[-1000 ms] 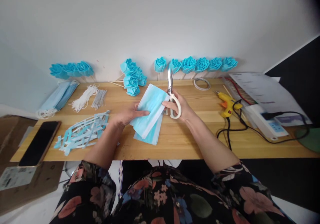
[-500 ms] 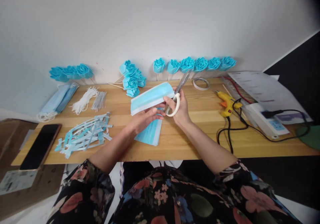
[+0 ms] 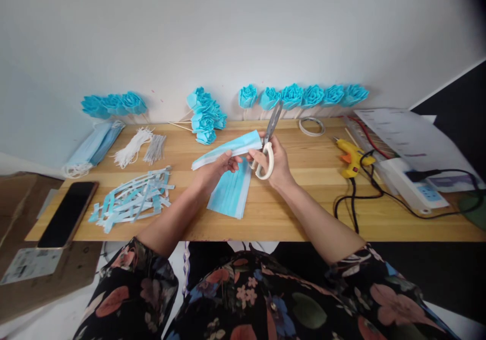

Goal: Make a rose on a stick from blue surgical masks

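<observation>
My left hand (image 3: 217,172) pinches the lower edge of a light blue face mask piece (image 3: 237,143) with white borders, which has no ear loops showing. In my right hand (image 3: 280,163) are scissors (image 3: 274,120) with white handles, their blades pointing up and away. The thumb and finger of that same hand also grip the right end of the mask piece. Beneath my hands, more flat blue mask pieces (image 3: 228,194) lie on the wooden table (image 3: 273,218).
Cut strips (image 3: 132,198), ear loops (image 3: 132,147), nose wires (image 3: 154,148), whole masks (image 3: 93,147) and a phone (image 3: 67,214) lie left. Blue mask flowers (image 3: 292,96) line the wall. On the right are a tape roll (image 3: 312,133), a yellow glue gun (image 3: 353,156) and a power strip (image 3: 413,185).
The held mask piece has tilted and now looks narrower, with its left end lower. The scissors have turned more upright in my right hand. The whole view has shifted slightly.
</observation>
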The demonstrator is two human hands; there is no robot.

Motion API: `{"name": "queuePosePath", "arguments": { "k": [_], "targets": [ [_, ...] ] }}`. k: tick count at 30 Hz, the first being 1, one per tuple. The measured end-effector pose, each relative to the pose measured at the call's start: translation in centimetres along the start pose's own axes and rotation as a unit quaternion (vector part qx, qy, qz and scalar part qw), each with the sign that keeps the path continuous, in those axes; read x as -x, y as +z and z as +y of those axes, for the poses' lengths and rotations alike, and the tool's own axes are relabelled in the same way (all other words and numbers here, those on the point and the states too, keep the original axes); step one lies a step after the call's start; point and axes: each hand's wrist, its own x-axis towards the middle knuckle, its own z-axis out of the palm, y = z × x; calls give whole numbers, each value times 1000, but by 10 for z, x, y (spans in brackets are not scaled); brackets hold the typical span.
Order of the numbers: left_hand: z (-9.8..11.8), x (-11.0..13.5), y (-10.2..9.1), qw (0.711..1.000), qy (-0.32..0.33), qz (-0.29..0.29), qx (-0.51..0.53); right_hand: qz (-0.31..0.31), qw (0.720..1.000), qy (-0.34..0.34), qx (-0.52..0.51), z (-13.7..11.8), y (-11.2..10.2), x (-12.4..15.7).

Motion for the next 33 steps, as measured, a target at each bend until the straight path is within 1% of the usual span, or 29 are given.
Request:
{"name": "queuePosePath", "arguments": {
  "k": [5, 11, 16, 22, 24, 28, 31, 33],
  "targets": [
    [-4, -1, -3, 999, 8, -8, -32, -7, 1000, 1, 21, 1, -1, 0],
    [-2, 0, -5, 997, 25, -2, -67, -8, 1000, 13, 8, -4, 0, 2],
    [-3, 0, -5, 998, 23, -9, -52, -40, 999, 24, 7, -2, -3, 3],
    [-1, -2, -7, 999, -9, -31, 1, -68, 997, 30, -29, 1, -4, 1],
    [1, -3, -8, 1000, -1, -16, 19, -63, 997, 38, -35, -3, -3, 1],
    [9, -5, -12, 997, 44, 41, 48, -66, 997, 47, -7, -15, -2, 2],
    [15, -5, -14, 991, 81, 84, 66, -89, 995, 41, 22, -19, -3, 4],
    [19, -5, -16, 986, 97, 110, 73, -113, 991, 57, 44, -19, -3, 6]
  ]
}}
